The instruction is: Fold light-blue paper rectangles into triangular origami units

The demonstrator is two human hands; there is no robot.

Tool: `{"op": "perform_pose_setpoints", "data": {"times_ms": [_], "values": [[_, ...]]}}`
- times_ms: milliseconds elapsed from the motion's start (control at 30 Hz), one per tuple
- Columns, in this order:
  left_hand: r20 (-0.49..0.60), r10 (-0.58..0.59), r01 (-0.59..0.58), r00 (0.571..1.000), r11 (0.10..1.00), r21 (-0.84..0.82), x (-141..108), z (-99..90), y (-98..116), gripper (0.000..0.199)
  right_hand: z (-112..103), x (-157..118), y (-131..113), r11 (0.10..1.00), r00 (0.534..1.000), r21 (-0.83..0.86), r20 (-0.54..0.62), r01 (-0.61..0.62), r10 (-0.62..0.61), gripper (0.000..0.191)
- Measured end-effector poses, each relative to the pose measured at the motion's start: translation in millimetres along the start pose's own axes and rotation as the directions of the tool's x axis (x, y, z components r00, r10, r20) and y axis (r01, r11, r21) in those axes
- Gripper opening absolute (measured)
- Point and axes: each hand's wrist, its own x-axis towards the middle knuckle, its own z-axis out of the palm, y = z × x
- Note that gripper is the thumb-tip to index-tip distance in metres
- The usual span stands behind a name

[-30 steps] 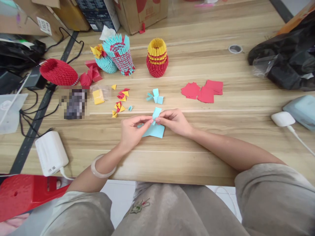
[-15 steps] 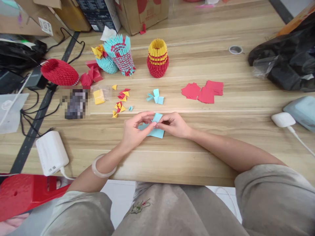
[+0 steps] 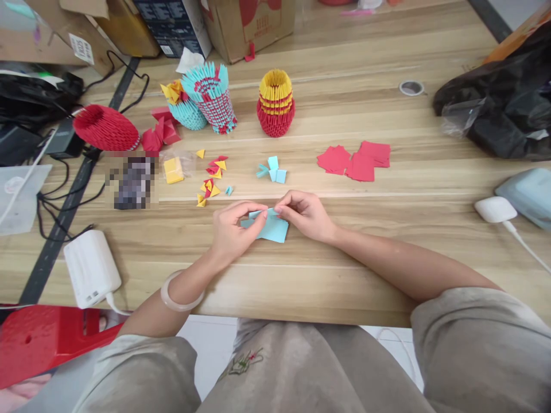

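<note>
Between their fingertips, my left hand (image 3: pixel 235 232) and my right hand (image 3: pixel 307 217) pinch a narrow folded piece of light blue paper (image 3: pixel 271 212), one hand at each end. Fingers partly cover the piece, so its exact folds are hidden. Just beneath it, flat light blue paper sheets (image 3: pixel 275 230) lie on the wooden table. Beyond my hands sit a few folded light blue papers (image 3: pixel 274 170) and one tiny blue folded piece (image 3: pixel 229 190). Small yellow and red folded triangles (image 3: pixel 209 188) are scattered to the left of those.
Red paper rectangles (image 3: pixel 362 165) lie to the right. Farther back stand a red-and-yellow paper vase (image 3: pixel 276 109), a blue-and-red one (image 3: pixel 215 103) and a red one (image 3: pixel 105 127) on its side. A white power bank (image 3: pixel 92 268) is at left, a tape roll (image 3: pixel 411 88) at far right.
The held blue paper has turned from sticking up at a slant to lying level as a thin strip. My right hand has shifted slightly, its fingertips now at the strip's right end.
</note>
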Motion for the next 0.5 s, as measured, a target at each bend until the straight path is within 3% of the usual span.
{"op": "perform_pose_setpoints", "data": {"times_ms": [167,300,500], "values": [[-0.027,-0.074,0.075,0.997,0.997,0.019,-1.5,-0.7,-1.4,0.010,0.0,0.1,0.5,0.992,0.996,0.100,0.010,0.083,-0.084,0.024],[-0.034,-0.047,0.047,0.998,0.999,0.007,-0.2,-0.9,-2.1,0.009,-1.0,0.5,-2.4,0.980,0.980,0.101,0.077,0.174,-0.182,0.017],[-0.019,0.054,-0.054,0.998,0.999,-0.006,3.2,-1.6,2.0,0.007,-1.1,2.8,-2.7,0.971,0.987,0.206,0.083,0.119,-0.139,0.013]]}}
